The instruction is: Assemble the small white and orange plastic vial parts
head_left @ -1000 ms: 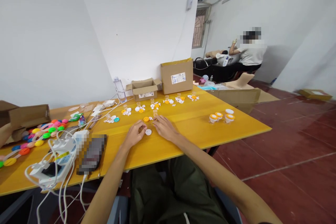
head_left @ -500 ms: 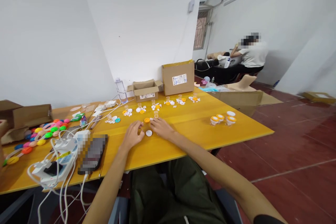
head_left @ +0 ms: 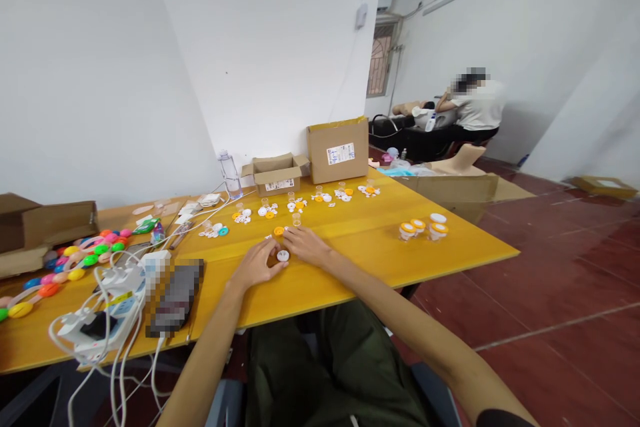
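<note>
White cap point(head_left: 283, 255): lying on yellow worktop point(head_left: 360, 260), between both hands.
Left hand point(head_left: 256, 264): fingers curled, fingertips touching cap.
Right hand point(head_left: 309, 246): fingers loosely spread, resting flat just beside cap.

I sit at a yellow table point(head_left: 350, 280) against white walls point(head_left: 270, 47); red tiled floor point(head_left: 550, 280) stretches right toward a barred window point(head_left: 379, 60).

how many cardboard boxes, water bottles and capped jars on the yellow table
cardboard boxes: 3, one at the left edge, a small open one, a taller closed one
water bottles: 1
capped jars at the right: 3, orange cap, orange cap, orange cap with a white cap behind
total: 7
The left hand touches a white cap; the right hand rests beside it.
</note>
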### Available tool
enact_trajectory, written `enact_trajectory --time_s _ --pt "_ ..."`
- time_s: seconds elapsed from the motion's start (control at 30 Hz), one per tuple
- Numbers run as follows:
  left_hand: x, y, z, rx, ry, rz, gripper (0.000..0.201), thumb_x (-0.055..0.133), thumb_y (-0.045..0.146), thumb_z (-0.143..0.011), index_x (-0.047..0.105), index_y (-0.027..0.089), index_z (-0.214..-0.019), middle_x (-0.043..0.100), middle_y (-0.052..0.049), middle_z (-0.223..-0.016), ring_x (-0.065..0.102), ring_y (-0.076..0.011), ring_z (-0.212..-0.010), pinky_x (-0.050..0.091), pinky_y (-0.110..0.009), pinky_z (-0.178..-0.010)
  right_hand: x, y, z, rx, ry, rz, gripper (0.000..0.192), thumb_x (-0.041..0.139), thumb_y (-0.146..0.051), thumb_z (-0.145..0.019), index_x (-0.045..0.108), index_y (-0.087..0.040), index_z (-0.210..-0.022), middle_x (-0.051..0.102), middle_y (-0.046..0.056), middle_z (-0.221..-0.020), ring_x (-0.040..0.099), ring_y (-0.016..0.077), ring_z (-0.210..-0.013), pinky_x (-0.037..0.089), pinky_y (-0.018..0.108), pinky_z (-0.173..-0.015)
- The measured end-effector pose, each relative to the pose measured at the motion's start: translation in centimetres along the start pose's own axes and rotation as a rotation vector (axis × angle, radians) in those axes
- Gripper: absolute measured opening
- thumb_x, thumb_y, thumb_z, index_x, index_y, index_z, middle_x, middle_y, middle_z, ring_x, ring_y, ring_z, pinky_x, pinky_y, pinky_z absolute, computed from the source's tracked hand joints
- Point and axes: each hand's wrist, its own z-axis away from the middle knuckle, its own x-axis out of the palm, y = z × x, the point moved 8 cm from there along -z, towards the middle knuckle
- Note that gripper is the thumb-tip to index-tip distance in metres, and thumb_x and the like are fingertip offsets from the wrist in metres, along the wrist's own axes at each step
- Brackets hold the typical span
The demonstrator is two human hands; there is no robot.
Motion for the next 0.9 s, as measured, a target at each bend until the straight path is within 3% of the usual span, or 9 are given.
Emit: enact_trajectory --time_s 0.17,0.33,0.9 --pt "0.1 0.0 0.0 0.012 0.0 -0.006 0.012 0.056 0.034 -0.084 0.054 0.022 -0.084 0.06 -0.001 -0.078 0.057 -0.0185 -0.074 0.046 -0.031 -0.071 -0.7 0.8 1.4 0.091 0.118 -0.147 0.016 0.05 -0.015 -0.097 0.065 -0.018 -0.101 0.067 0.009 -0.104 0.062 0.0189 -0.1 0.05 0.032 -0.086" --pt "0.1 0.1 -0.1 0.018 -0.001 -0.004 0.012 0.055 0.034 -0.085 0.054 0.022 -0.086 0.061 -0.001 -0.08 0.058 -0.0184 -0.075 0.046 -0.03 -0.072 -2.4 0.0 2.2 0.04 0.209 -0.277 0.021 0.044 -0.018 -0.101 0.065 -0.02 -0.1 0.066 0.009 -0.105 0.063 0.017 -0.099 0.051 0.03 -0.084" --pt "0.0 0.1 -0.2 0.016 0.01 0.006 0.013 0.053 0.035 -0.086 0.054 0.022 -0.084 0.059 -0.002 -0.077 0.058 -0.0194 -0.075 0.047 -0.031 -0.072 -2.5 -1.2 2.0 -0.045 0.155 -0.168 0.021 0.046 -0.013 -0.098 0.064 -0.019 -0.107 0.066 0.011 -0.113 0.062 0.0191 -0.103 0.05 0.033 -0.086"
